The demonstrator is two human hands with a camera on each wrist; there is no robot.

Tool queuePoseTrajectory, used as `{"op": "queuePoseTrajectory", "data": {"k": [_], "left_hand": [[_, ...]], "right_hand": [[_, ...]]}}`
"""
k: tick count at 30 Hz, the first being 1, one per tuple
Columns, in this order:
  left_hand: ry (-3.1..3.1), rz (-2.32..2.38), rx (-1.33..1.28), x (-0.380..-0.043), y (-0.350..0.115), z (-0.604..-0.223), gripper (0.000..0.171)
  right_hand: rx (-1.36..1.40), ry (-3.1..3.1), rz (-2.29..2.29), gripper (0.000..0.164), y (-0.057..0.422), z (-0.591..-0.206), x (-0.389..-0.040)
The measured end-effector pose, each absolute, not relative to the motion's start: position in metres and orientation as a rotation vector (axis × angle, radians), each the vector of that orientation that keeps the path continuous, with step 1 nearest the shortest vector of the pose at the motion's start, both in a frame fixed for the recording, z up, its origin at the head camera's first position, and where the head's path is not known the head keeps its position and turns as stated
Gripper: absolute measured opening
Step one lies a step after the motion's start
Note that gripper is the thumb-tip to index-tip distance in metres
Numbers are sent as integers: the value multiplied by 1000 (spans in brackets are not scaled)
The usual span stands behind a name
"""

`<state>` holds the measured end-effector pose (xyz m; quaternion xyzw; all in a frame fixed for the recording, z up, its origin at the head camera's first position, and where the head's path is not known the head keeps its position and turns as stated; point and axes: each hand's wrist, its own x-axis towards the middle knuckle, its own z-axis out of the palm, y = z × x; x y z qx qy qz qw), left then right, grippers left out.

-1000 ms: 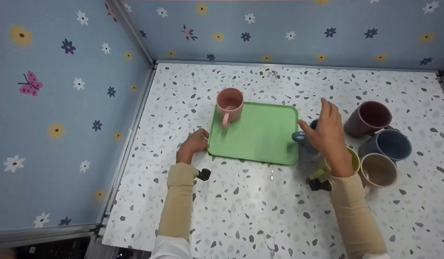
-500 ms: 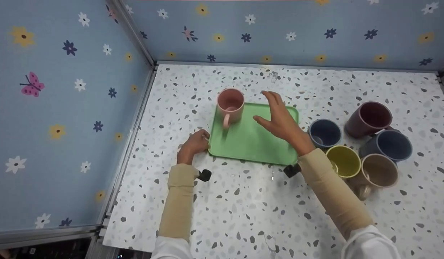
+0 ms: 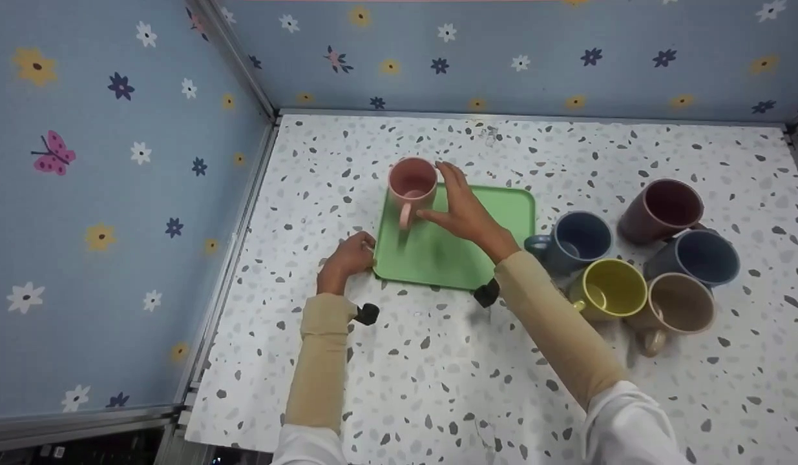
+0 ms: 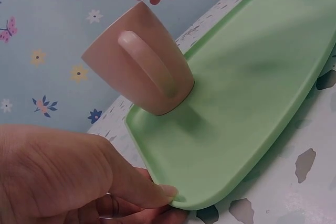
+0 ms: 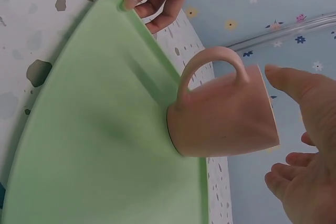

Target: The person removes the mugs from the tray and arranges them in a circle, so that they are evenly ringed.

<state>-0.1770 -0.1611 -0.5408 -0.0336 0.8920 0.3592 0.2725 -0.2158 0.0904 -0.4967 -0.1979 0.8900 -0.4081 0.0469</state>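
Note:
A pink mug (image 3: 421, 199) stands upright at the far left corner of a green tray (image 3: 473, 258), its handle toward the front. My left hand (image 3: 350, 257) pinches the tray's near left corner; in the left wrist view the thumb (image 4: 160, 195) lies on the rim with fingers beneath. My right hand (image 3: 466, 210) hovers over the tray, just right of the pink mug. The right wrist view shows its thumb and fingers spread near the mug's rim, with a gap between them and nothing held.
Right of the tray stand several mugs close together: a blue mug (image 3: 570, 255), a yellow mug (image 3: 609, 290), a beige mug (image 3: 686, 307), a second blue mug (image 3: 709, 261) and a maroon mug (image 3: 657, 216). Flowered wall panels (image 3: 476, 51) border the speckled table (image 3: 437, 361) behind and at left.
My right hand has moved left from above the near blue mug, across the tray, to beside the pink mug. My left hand and the tray have stayed put.

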Motion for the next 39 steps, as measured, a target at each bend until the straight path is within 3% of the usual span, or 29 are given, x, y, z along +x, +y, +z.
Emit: {"op": "queuePoseTrajectory", "data": {"k": [15,30,39], "left_hand": [[2427,962,-81,-178,-162,-540,34],[2382,960,-119,-177,-160,-543,36],[2395,951,-114,-178,-161,-540,36]], "right_hand": [[-656,2676,-1073,108,73,-487,-251],[-766,2571,-1086,100,71,-490,-267],[-641,2645,-1066,105,73,-486,-261]]}}
